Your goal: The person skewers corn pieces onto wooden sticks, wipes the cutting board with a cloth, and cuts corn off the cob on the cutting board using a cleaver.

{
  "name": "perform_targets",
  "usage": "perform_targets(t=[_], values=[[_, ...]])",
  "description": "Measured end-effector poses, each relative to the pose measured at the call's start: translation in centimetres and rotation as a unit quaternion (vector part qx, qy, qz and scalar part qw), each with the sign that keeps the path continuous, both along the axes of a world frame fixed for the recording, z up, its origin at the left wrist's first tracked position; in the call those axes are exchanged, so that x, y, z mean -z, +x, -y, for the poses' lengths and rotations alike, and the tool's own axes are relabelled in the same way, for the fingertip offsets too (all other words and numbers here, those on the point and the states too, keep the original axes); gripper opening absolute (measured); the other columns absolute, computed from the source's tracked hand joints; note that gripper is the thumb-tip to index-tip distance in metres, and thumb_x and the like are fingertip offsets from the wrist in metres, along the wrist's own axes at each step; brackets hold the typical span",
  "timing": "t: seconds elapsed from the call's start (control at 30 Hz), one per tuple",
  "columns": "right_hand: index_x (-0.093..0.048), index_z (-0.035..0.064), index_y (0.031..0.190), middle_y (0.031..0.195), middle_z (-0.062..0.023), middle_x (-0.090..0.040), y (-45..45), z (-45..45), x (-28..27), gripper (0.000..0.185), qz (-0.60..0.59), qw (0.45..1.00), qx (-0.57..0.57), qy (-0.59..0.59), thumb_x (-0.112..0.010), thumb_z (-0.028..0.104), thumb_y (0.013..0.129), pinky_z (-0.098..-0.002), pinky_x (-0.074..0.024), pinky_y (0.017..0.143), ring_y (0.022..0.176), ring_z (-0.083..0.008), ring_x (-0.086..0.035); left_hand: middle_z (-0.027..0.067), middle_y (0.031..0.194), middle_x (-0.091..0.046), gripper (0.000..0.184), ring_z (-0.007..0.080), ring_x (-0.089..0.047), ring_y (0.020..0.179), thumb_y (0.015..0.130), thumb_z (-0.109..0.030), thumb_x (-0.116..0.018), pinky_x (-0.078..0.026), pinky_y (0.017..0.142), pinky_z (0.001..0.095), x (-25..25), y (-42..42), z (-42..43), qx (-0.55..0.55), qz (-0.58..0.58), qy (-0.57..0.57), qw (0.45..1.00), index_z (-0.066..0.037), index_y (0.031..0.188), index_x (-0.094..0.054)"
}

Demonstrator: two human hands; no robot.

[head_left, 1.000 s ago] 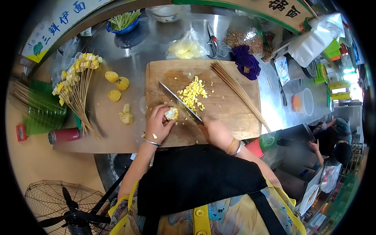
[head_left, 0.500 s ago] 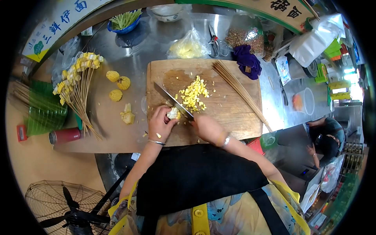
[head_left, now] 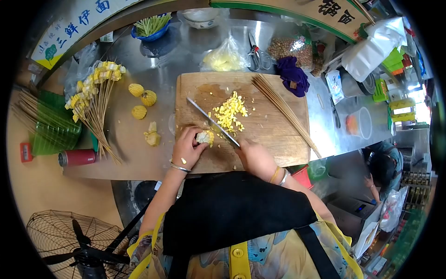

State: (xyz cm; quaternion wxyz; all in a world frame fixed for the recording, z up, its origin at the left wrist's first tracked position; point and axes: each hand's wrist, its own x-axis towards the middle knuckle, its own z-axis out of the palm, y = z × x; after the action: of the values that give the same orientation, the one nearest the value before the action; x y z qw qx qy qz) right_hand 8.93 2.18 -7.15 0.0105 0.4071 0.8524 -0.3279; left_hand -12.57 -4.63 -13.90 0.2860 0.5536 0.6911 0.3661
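On the wooden cutting board (head_left: pixel 274 151), my left hand (head_left: pixel 187 148) grips a corn piece (head_left: pixel 205 137) between thumb and fingers, its pale cut face upward. My right hand (head_left: pixel 256 159) is wrapped round the handle of a knife (head_left: pixel 211 121). The blade slants up and left, just beyond the corn piece, with its tip near the board's left part. Cut yellow kernels (head_left: pixel 231 110) lie in a loose pile right of the blade. A loose kernel sticks to my left wrist. Long wooden skewers (head_left: pixel 283 111) lie across the board's right side.
Left of the board are corn chunks (head_left: pixel 148 98) and skewered corn (head_left: pixel 95 88). Behind it are a plastic bag (head_left: pixel 226 56), scissors (head_left: pixel 254 53) and a purple cloth (head_left: pixel 292 76). A red can (head_left: pixel 76 157) lies far left, a fan (head_left: pixel 81 246) below. Another person (head_left: pixel 383 167) is at right.
Since half a second ago, my right hand has shifted right and down, and the knife has moved slightly right, away from the corn piece. The other person has leaned over.
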Motion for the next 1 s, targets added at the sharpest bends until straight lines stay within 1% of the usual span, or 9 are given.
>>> perform_targets(t=[0.13,0.2,0.4,0.43,0.5,0.63,0.8,0.9,1.0], values=[[-0.048,0.0028,0.097,0.085,-0.0204,-0.060,0.3,1.1,-0.5,0.017,0.067,0.997,-0.027,0.026,-0.052,0.017,0.089,-0.0489,-0.0467,0.063,0.072,-0.0405,-0.059,0.0070,0.083,-0.055,0.037,0.0179,-0.055,0.062,0.066,-0.012,-0.077,-0.047,0.058,0.0297,0.3,0.6,0.0,-0.040,-0.036,0.019,0.998,-0.005,0.098,-0.060],[-0.047,0.0032,0.098,0.072,-0.0203,-0.063,0.2,1.3,-0.6,0.017,0.062,0.996,-0.048,0.047,-0.050,0.007,0.081,-0.0490,-0.0496,0.063,0.069,-0.0394,-0.063,0.0069,0.078,-0.054,0.038,0.0171,-0.054,0.059,0.065,-0.008,-0.078,-0.047,0.056,0.0294,0.3,0.8,0.0,-0.048,-0.044,0.036,0.997,-0.003,0.098,-0.060],[-0.047,0.0011,0.099,0.081,-0.0224,-0.061,-0.4,1.1,-1.3,0.021,0.054,0.996,-0.056,0.040,-0.049,0.003,0.078,-0.0489,-0.0501,0.065,0.076,-0.0389,-0.063,0.0083,0.080,-0.056,0.040,0.0186,-0.054,0.060,0.065,-0.013,-0.079,-0.047,0.056,0.0310,0.1,0.8,-0.2,-0.050,-0.058,0.038,0.996,-0.004,0.098,-0.060],[-0.047,0.0011,0.099,0.081,-0.0224,-0.061,-0.5,1.0,-1.1,0.021,0.057,0.996,-0.057,0.038,-0.049,0.003,0.078,-0.0489,-0.0501,0.065,0.076,-0.0389,-0.063,0.0081,0.081,-0.056,0.040,0.0187,-0.054,0.060,0.064,-0.013,-0.079,-0.046,0.056,0.0311,0.0,0.8,-0.3,-0.051,-0.062,0.029,0.996,-0.005,0.098,-0.060],[-0.051,0.0026,0.095,0.082,-0.0193,-0.059,-0.7,0.6,-0.5,0.014,0.071,0.995,-0.065,0.035,-0.052,0.015,0.088,-0.0482,-0.0472,0.062,0.071,-0.0390,-0.060,0.0079,0.081,-0.057,0.040,0.0188,-0.054,0.060,0.064,-0.013,-0.079,-0.046,0.056,0.0312,0.2,0.7,-0.3,-0.051,-0.065,0.018,0.996,-0.005,0.098,-0.061],[-0.052,0.0021,0.092,0.078,-0.0210,-0.060,-2.5,-0.6,0.9,0.013,0.087,0.994,-0.062,-0.007,-0.052,0.015,0.087,-0.0482,-0.0474,0.063,0.071,-0.0392,-0.060,0.0067,0.077,-0.055,0.035,0.0189,-0.054,0.059,0.064,-0.012,-0.079,-0.046,0.056,0.0312,0.2,0.6,-0.3,-0.043,-0.058,0.034,0.997,-0.005,0.093,-0.061],[-0.054,-0.0017,0.085,0.074,-0.0233,-0.062,-4.9,-2.8,3.1,0.012,0.009,0.999,-0.042,0.001,-0.052,0.010,0.084,-0.0500,-0.0477,0.063,0.070,-0.0409,-0.061,0.0065,0.074,-0.052,0.035,0.0190,-0.053,0.059,0.063,-0.015,-0.080,-0.045,0.054,0.0312,0.3,0.9,-0.2,-0.043,-0.054,0.034,0.997,-0.006,0.090,-0.059],[-0.052,-0.0010,0.088,0.074,-0.0241,-0.061,-3.9,-2.4,3.0,0.015,-0.110,0.993,0.017,0.047,-0.052,0.014,0.086,-0.0512,-0.0466,0.063,0.071,-0.0428,-0.059,0.0065,0.076,-0.052,0.039,0.0184,-0.053,0.061,0.063,-0.020,-0.080,-0.044,0.055,0.0315,0.4,1.7,-0.4,-0.084,-0.146,0.046,0.985,-0.006,0.091,-0.058],[-0.051,-0.0020,0.094,0.079,-0.0256,-0.059,-2.5,-1.4,1.6,0.019,-0.095,0.994,0.057,0.015,-0.056,0.014,0.086,-0.0495,-0.0446,0.065,0.074,-0.0452,-0.056,0.0065,0.079,-0.052,0.042,0.0181,-0.053,0.064,0.064,-0.024,-0.080,-0.044,0.057,0.0321,-0.4,2.0,-0.4,-0.120,-0.200,0.077,0.969,-0.007,0.094,-0.058]])
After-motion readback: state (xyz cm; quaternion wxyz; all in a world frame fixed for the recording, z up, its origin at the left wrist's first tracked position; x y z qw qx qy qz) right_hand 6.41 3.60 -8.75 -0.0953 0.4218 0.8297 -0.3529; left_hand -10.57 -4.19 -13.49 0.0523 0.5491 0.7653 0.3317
